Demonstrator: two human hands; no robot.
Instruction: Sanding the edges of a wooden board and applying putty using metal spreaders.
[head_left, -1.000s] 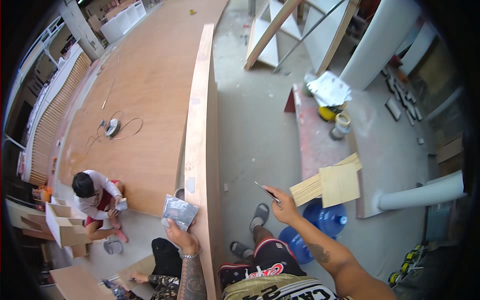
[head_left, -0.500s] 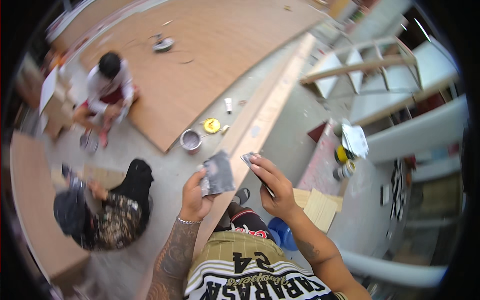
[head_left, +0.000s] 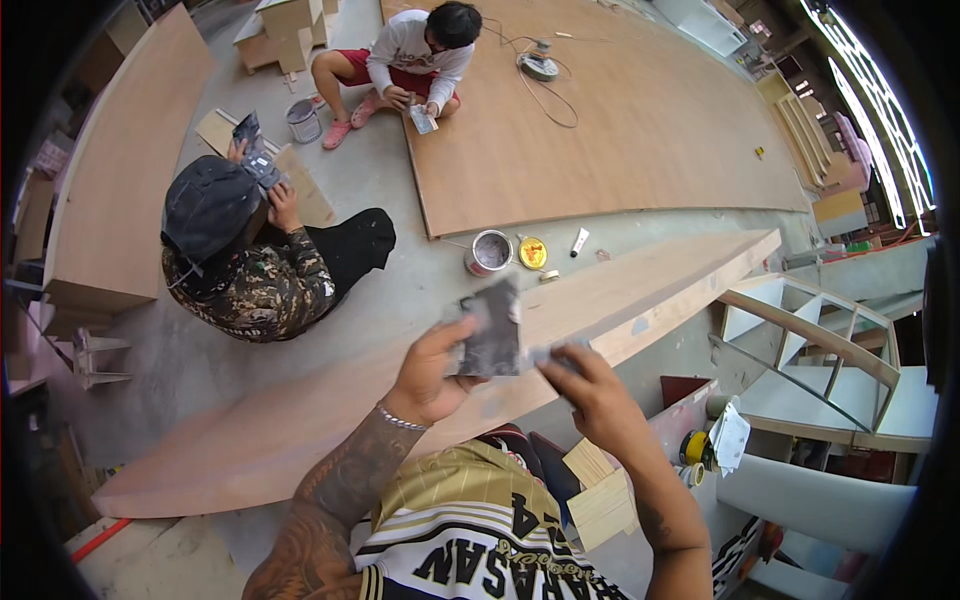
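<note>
Workshop floor, long plank, hands holding sandpaper

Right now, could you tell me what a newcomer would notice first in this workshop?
First, the two hands in the centre: the left hand holds up a dark grey sheet and the right hand meets its edge. Behind them a long curved wooden panel crosses the floor. Beyond it, two people sit by a huge plywood sheet, an open tin near its edge.

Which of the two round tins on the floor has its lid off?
The grey tin beside the long curved board, with a yellow lid lying next to it. The other tin, farther off near the seated person in white, has no lid beside it.
</note>
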